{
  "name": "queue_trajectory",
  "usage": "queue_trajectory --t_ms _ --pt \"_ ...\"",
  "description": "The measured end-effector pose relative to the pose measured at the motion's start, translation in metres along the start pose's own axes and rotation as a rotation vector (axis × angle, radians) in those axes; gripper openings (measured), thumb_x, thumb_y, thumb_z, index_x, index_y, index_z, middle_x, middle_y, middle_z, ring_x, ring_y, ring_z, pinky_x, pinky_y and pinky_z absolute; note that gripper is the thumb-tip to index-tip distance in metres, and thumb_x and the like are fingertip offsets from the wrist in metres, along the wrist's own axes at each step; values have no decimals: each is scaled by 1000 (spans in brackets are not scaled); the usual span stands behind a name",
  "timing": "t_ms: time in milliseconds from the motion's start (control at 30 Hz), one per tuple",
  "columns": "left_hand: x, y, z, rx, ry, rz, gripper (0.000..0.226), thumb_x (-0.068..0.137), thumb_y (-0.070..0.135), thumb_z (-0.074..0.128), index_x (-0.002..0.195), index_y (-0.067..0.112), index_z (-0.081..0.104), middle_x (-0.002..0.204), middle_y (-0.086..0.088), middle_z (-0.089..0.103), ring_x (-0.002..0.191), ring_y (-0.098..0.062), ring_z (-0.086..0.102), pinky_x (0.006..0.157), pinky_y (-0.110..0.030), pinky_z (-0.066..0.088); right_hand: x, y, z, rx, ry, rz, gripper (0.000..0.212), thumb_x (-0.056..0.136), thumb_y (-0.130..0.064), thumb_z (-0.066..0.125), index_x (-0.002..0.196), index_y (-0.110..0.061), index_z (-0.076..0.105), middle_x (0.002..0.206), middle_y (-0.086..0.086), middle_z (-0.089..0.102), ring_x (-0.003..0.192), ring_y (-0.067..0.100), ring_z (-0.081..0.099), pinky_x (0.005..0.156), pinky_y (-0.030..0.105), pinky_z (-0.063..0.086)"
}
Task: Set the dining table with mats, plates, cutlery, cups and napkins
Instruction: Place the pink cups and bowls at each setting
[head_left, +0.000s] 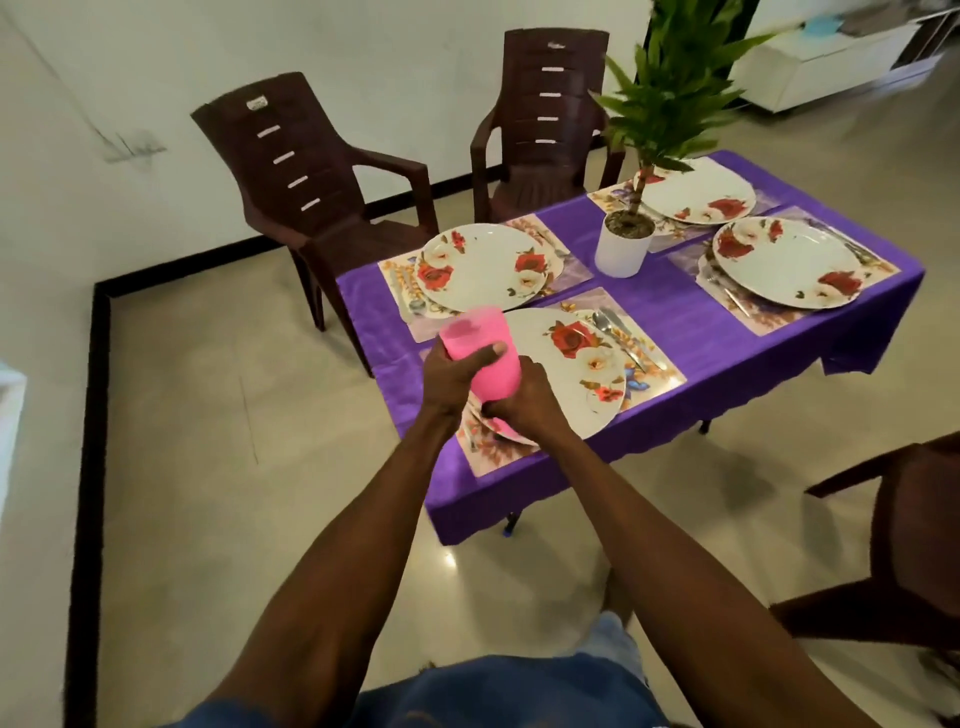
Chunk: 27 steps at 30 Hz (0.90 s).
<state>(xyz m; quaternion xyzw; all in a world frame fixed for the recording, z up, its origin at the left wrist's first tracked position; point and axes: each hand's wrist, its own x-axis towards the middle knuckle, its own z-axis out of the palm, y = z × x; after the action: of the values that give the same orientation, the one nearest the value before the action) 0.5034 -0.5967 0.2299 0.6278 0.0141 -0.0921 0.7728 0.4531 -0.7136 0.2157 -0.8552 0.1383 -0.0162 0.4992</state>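
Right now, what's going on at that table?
A person is standing at the near corner of the purple-clothed table, holding a pink cup in both hands: the left hand wraps its upper part, the right hand takes its lower end. It may be a stack of cups, but that is unclear. Four floral plates already sit on mats, with cutlery beside at least the nearest plate. No cups or napkins are visible on the table yet. A potted plant stands mid-table.
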Motion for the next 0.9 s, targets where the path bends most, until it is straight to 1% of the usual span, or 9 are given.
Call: queue_trajectory --t_ms 67,133,200,267,400,500,600,733,900 --pt "25 6 24 -78 97 53 80 60 38 87 129 12 56 119 -5 67 106 -23 65 79 -34 59 19 23 -19 -49 19 37 72 57 -21 90 119 -9 56 105 4 62 94 23 59 78 41 54" --pt "50 15 48 -161 175 108 82 60 40 86 131 13 55 120 -9 66 107 -25 65 83 -41 59 36 47 -43 9 28 78 79 54 -28 90 123 -13 54 107 1 61 100 22 58 85 42 53" --pt "66 20 70 -178 221 120 84 59 42 86 132 15 54 121 -10 66 108 -27 64 83 -43 58 55 64 -65 31 13 99 98 52 -37 90 137 -18 44 126 5 58 118 27 55 92 39 50" --pt "72 17 98 -168 285 99 85 56 43 86 130 18 55 121 -7 66 107 -24 64 82 -42 58 75 76 -91 46 -26 106 108 55 -36 91 145 -18 33 138 7 51 125 27 50 92 35 46" --pt "73 0 136 -223 478 114 83 56 41 87 129 19 54 120 -5 66 106 -23 64 79 -37 59 117 114 -134 71 -25 57 98 46 -44 88 133 -24 47 121 -1 63 108 17 62 90 43 55" --pt "68 -10 150 -208 613 122 78 62 34 85 130 16 51 118 -5 65 103 -22 65 74 -34 60 134 117 -162 148 5 55 88 53 -28 91 130 -18 49 117 -5 60 106 12 58 86 30 51" --pt "64 -22 156 -64 635 107 73 61 37 86 124 22 53 115 -2 64 100 -18 64 69 -28 59 156 113 -177 149 -25 11 76 59 -16 89 123 -16 48 111 -5 59 101 11 58 76 17 43" --pt "63 -47 160 75 630 44 64 65 34 89 118 27 53 114 0 62 102 -18 62 74 -33 59 192 104 -179 125 -50 -14 82 67 -14 86 136 -18 43 122 0 59 105 15 54 80 25 41" --pt "79 -65 165 156 638 24 73 56 46 91 117 34 53 114 6 62 104 -18 62 81 -36 59 238 93 -172 60 -73 -54 86 67 -19 86 138 -16 38 131 9 58 117 31 56 87 33 45"
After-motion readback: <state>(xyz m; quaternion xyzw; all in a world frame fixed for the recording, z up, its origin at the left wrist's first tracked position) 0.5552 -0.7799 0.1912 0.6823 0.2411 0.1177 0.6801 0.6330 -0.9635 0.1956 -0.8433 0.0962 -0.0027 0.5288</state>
